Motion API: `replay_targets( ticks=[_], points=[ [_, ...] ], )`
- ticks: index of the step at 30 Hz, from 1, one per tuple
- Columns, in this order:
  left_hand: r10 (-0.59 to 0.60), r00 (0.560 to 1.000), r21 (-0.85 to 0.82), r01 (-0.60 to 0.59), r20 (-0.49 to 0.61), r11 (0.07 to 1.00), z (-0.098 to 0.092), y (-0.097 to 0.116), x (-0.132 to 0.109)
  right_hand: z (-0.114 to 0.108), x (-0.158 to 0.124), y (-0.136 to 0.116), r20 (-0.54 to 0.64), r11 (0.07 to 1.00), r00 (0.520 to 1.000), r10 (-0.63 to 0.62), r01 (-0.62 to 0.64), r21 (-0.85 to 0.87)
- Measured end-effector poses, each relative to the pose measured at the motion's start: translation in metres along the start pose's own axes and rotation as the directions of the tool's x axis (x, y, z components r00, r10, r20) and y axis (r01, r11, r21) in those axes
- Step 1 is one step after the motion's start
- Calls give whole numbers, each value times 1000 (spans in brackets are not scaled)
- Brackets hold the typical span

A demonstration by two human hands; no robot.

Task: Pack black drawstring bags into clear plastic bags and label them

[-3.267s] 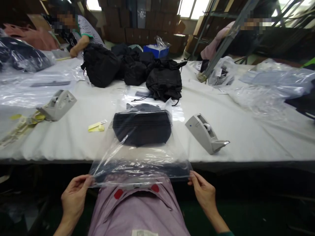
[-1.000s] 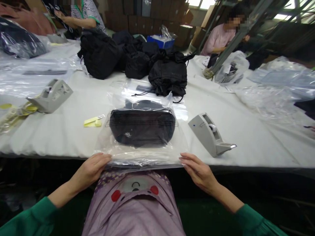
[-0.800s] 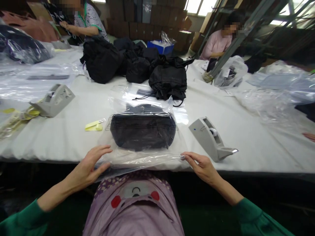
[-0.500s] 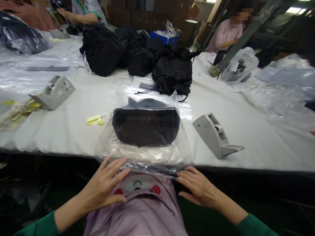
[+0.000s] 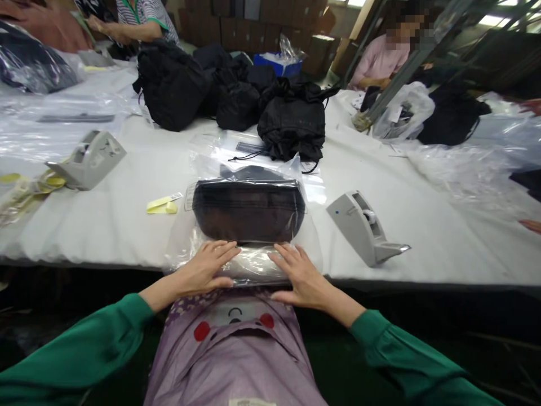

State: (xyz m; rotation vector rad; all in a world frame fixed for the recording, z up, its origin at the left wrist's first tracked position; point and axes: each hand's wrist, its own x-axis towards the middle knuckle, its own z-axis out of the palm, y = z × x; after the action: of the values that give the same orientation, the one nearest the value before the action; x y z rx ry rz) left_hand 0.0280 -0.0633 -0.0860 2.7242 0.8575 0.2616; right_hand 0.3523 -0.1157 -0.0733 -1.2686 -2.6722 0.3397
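A dark, rounded bag-like item (image 5: 249,211) lies inside a clear plastic bag (image 5: 180,237) at the table's front edge. My left hand (image 5: 209,265) rests on the near left part of the plastic, fingers stretched out and thumb apart. On the near right part lies my right hand (image 5: 298,273), also flat with spread fingers. Both sets of fingertips are just below the dark item. The plastic's near end sits close to my purple apron (image 5: 236,361). Neither hand grips anything.
Grey tape dispensers stand at right (image 5: 366,228) and left (image 5: 88,160). Yellow strips (image 5: 163,204) lie left of the plastic bag. Black drawstring bags (image 5: 291,124) are piled behind it. Loose clear plastic (image 5: 456,175) covers the right side. Other people work across the table.
Both hands have moved forward and inward, from the near edge of the plastic bag onto its top. The near part of the plastic now looks shorter and bunched.
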Motion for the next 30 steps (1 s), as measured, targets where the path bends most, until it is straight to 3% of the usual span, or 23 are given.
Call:
replay_targets(
  ticks=[3, 5, 7, 10, 13, 18, 21, 25, 27, 30],
  points=[
    [-25, 985, 142, 50, -170, 989, 15, 14, -43, 22, -34, -9, -82, 966, 989, -120, 97, -239],
    [-32, 973, 227, 86, -230, 970, 31, 17, -63, 35, -45, -6, -159, 933, 976, -151, 87, -349],
    [-30, 969, 270, 98, -245, 958, 46, 13, -72, 40, -46, 3, -232, 926, 956, -179, 84, -369],
    [-36, 970, 262, 101, -241, 960, 57, -2, -72, 32, -39, 16, -263, 941, 930, -258, 181, -287],
    [-17, 974, 267, 79, -226, 960, 53, -16, -68, 19, -39, 19, -263, 952, 924, -277, 226, -208],
    [30, 975, 188, 12, -221, 982, 36, -26, -66, 10, -55, 21, -273, 981, 944, -184, 157, -117],
    [46, 967, 108, -19, -250, 994, 28, -29, -65, 3, -68, 30, -124, 968, 962, -244, 234, -91],
    [42, 973, 76, -25, -229, 997, 22, -31, -63, -13, -78, 43, 82, 944, 950, -300, 308, -118],
    [31, 971, 64, -16, -236, 998, 19, -29, -61, -19, -78, 48, 75, 940, 947, -313, 320, -115],
    [-6, 965, -25, -1, -264, 1000, 11, -27, -55, -24, -70, 50, -75, 963, 961, -267, 269, 25]
  ],
)
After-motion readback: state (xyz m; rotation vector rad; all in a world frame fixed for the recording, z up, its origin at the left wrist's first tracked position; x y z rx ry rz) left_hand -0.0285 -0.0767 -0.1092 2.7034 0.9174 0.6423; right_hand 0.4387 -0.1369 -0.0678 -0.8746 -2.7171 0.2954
